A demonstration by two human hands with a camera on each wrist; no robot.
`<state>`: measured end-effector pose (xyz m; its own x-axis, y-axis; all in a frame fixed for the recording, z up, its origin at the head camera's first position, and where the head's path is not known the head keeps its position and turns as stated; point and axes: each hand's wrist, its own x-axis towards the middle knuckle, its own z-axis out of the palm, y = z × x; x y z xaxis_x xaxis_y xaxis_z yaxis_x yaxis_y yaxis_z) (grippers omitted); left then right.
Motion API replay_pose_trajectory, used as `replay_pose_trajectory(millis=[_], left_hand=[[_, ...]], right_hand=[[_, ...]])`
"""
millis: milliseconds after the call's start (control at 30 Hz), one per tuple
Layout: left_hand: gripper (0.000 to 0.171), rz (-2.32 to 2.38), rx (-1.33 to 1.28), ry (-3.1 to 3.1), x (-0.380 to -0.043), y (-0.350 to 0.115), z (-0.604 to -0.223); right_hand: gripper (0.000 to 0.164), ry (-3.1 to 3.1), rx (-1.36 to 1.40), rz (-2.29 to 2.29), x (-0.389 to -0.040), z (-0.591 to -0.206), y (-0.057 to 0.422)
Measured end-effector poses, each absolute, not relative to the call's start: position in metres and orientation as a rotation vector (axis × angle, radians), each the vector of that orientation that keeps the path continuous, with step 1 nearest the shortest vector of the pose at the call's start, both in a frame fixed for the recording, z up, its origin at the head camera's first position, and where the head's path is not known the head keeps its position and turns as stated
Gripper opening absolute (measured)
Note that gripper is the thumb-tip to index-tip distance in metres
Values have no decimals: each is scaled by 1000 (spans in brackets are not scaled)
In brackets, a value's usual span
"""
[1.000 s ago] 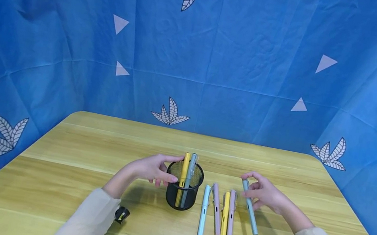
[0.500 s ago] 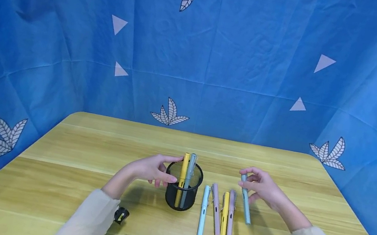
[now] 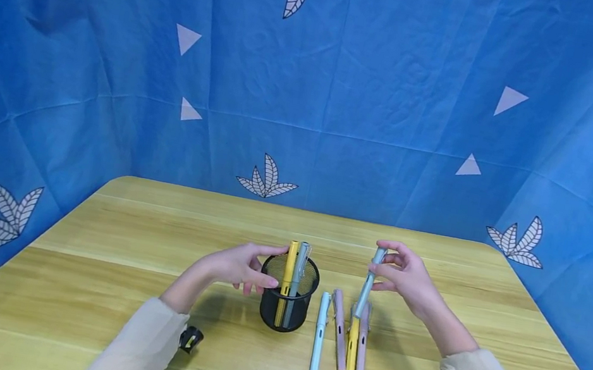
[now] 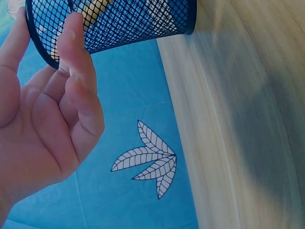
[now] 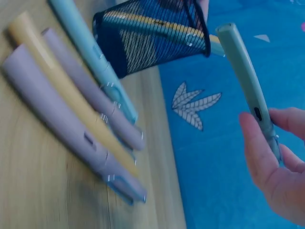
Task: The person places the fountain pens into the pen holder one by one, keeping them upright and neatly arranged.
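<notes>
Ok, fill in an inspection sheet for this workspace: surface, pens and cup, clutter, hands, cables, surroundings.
Surface: wood-grain table, no spill seen.
Pens and cup: mesh cup upright, holding a yellow pen and a grey-blue pen; on the table lie a light blue pen, two purple pens and a second yellow pen.
Clutter: nothing seen.
Hands: left hand holds the cup at its rim; right hand grips another blue pen in its fingers, raised off the table.
Cables: nothing seen.
Surroundings: blue cloth printed with leaves and triangles, behind the table and at both sides.
</notes>
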<state>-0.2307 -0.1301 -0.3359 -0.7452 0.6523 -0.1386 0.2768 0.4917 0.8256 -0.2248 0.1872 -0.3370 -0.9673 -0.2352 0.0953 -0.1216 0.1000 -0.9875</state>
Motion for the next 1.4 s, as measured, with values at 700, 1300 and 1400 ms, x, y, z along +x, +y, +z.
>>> replay_pose_trajectory(millis=[700,1300,1400], left_hand=[[69,1160,782,2304,-232,-131,-336],[69,1163,786,2298,-232,-130,-337],[69,1166,775,2296,-232,-130,-337]], right_hand=[[47,2152,-343,-2462,-217,-325,144],[48,2299,-530,-2429,-217,-330,117],[53,2345,-580,-2402,-218,-333,115]])
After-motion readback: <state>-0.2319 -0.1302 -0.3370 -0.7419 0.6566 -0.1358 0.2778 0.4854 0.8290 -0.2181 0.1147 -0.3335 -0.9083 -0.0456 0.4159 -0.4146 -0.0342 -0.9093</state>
